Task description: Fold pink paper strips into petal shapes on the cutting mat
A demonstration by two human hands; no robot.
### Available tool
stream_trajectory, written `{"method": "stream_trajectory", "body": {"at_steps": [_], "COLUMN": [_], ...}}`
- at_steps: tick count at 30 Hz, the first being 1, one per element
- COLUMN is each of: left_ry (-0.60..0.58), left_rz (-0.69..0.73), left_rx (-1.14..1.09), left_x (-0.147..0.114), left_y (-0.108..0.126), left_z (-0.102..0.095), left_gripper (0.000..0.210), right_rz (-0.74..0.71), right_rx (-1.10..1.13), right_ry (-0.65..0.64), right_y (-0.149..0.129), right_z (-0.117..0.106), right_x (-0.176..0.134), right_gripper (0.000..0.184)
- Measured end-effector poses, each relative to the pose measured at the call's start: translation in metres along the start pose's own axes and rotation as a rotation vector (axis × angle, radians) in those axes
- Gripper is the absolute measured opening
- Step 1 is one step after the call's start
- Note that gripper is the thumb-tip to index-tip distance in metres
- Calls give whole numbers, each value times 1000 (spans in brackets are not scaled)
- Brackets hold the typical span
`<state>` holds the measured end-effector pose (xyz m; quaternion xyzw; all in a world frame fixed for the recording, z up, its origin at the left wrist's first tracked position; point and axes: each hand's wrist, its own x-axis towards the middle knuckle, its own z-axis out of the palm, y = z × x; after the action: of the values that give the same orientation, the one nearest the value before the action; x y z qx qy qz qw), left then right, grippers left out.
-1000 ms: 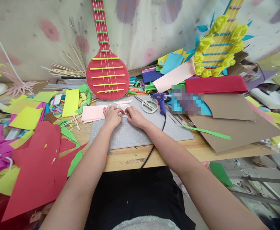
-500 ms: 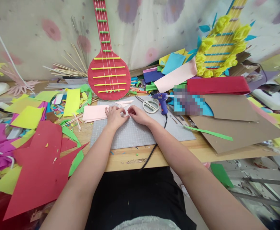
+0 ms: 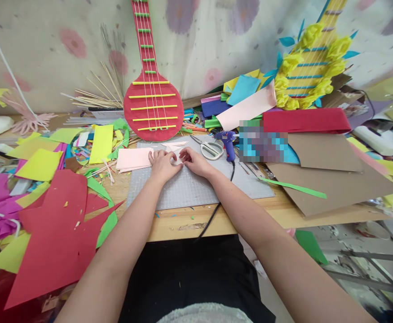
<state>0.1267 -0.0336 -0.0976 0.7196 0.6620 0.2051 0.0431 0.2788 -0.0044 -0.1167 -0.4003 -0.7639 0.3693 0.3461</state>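
Over the grey cutting mat (image 3: 192,193), my left hand (image 3: 164,165) and my right hand (image 3: 196,162) meet, fingertips almost touching. Between them is a small pale pink paper piece (image 3: 178,157), pinched at its edges by both hands and mostly hidden by the fingers. A stack of pale pink paper (image 3: 134,159) lies beside my left hand, partly under its fingers. Just beyond the hands are cut pink paper points (image 3: 176,144). Scissors (image 3: 211,150) with pale handles lie near my right hand, and a blue glue gun (image 3: 229,146) is right of them.
A red paper lute (image 3: 153,107) leans against the patterned curtain; a yellow one (image 3: 309,67) with paper flowers stands at right. Red paper scraps (image 3: 58,215) cover the left side. Brown cardboard (image 3: 334,184) lies at right. The glue gun's black cord (image 3: 213,217) runs under my right forearm.
Almost nothing differs. Both hands stay at the same place with the pink paper piece, apart from a very slight shift of the fingers.
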Motion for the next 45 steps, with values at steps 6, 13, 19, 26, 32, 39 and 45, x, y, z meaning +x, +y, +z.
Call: {"method": "stream_trajectory", "body": {"at_steps": [6,13,19,26,32,39,45], "left_ry": [2,-4,3,34,64,57,43], "left_rz": [1,-9,-4,-24,-29,-48,-53], "left_rx": [10,44,45,41,39,33,42], "left_x": [-1,-2,-3,-4,-2,0,1], "left_y": [0,3,4,7,8,8,8], "left_z": [0,0,0,2,5,6,6], "left_gripper": [29,29,27,24,21,23,21], "right_rz": [-41,-46,-57,-86,-113,-155,-115], "right_rx": [-199,-282,-312,-323,-375,-371,-214], "right_ry": [35,0,-4,-24,-36,-88,-66], "right_y": [-5,-5,-5,-4,-4,-1,5], "right_z": [-3,-5,-5,-6,-6,-10,-11], "right_x": [-2,-2,-2,-2,-2,-4,-2], "right_gripper": [30,31,30,25,25,30,29]}}
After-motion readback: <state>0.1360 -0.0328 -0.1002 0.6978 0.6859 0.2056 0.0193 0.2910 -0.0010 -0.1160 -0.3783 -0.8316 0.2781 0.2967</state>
